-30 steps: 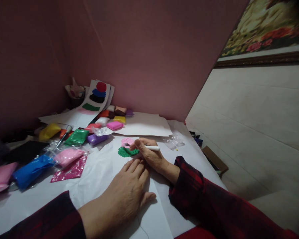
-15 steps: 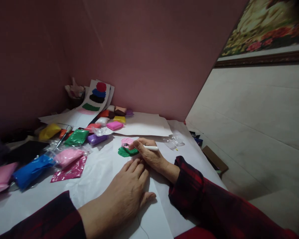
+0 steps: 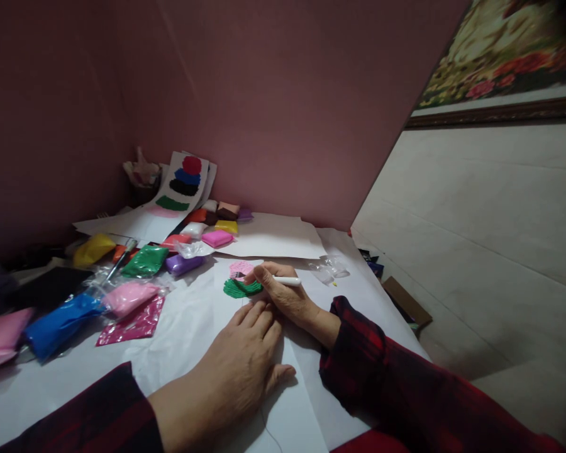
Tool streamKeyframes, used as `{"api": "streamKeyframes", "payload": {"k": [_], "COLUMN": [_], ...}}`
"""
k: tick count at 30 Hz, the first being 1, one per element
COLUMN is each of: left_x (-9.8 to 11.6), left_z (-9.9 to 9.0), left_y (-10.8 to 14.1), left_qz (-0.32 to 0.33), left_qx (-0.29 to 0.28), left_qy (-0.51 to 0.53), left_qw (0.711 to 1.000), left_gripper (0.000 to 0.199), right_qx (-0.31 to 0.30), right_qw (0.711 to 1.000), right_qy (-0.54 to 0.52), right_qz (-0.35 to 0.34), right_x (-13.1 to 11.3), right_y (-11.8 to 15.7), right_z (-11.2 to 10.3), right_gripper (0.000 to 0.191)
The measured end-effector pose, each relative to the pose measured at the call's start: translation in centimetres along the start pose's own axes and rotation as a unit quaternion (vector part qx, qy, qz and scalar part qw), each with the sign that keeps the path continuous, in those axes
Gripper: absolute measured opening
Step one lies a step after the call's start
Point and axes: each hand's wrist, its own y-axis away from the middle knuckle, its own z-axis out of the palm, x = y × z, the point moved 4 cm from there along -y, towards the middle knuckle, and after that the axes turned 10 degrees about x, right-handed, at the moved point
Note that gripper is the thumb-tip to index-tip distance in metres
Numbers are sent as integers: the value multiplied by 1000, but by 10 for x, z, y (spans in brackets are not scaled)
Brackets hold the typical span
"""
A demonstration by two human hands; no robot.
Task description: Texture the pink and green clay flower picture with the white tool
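A narrow white sheet of paper bears a pink clay patch with a green clay patch directly below it. My right hand is closed around a white-handled fork, whose dark tines rest at the border of the pink and green. The thumb and fingers hide the fork's middle. Flat on the paper lies my left hand, palm down, thumb apart from the fingers, holding nothing, its fingertips just below the green patch.
Bags of colored clay, including a green one and a blue one, lie to the left. A sheet with colored patches leans at the back. Clear plastic pieces lie right of my right hand.
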Motion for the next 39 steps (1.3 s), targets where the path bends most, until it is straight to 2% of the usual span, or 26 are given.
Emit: {"api": "streamKeyframes", "payload": {"k": [8,13,18,34,39], "left_x": [0,1,2,2,1], "left_z": [-1,-2,-2,-3,-2], "left_y": [1,1,0,-1,0], "left_qz": [-6,-1,-6,-18,-10], "left_qx": [-27,-24,-38,-65,-47], "left_qy": [-13,-17,-21,-30,-32], "left_qw": [1000,1000,999,997,998], "left_gripper": [63,64,64,66,67], "right_qx": [93,157,201,233,228], "right_qw": [996,987,979,971,972], "right_qy": [-6,18,21,56,57], "right_qz": [16,-28,-27,-1,5], "right_x": [-1,-3,-2,0,-1], "right_y": [3,3,1,2,2], "right_z": [-8,-15,-18,-20,-20], "right_gripper": [53,56,57,49,51]}}
